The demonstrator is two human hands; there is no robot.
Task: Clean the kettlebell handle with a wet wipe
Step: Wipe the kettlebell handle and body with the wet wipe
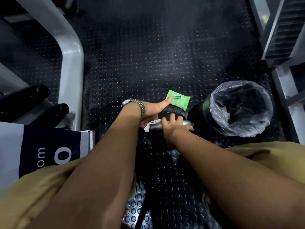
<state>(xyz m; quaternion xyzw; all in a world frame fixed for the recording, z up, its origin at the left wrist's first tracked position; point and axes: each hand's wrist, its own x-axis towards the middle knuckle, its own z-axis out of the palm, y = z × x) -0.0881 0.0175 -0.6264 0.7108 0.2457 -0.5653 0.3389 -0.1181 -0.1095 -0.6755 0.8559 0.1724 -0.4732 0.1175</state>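
Down on the studded rubber floor (pixel 148 63), the kettlebell (pixel 167 115) sits just in front of the person's knees, its silver handle (pixel 187 123) on the near side. The left hand (pixel 152 112), with a metal watch (pixel 136 103) on the wrist, has its fingers curled round a white wet wipe (pixel 151 125) pressed to the left end of the handle, thumb sticking out to the far side. The right hand (pixel 175 127) lies over the handle with its fingers spread and fairly straight on the black body. A green wipe pack (pixel 179 100) lies just beyond the kettlebell. A plastic-lined bin (pixel 239 109) stands to the right.
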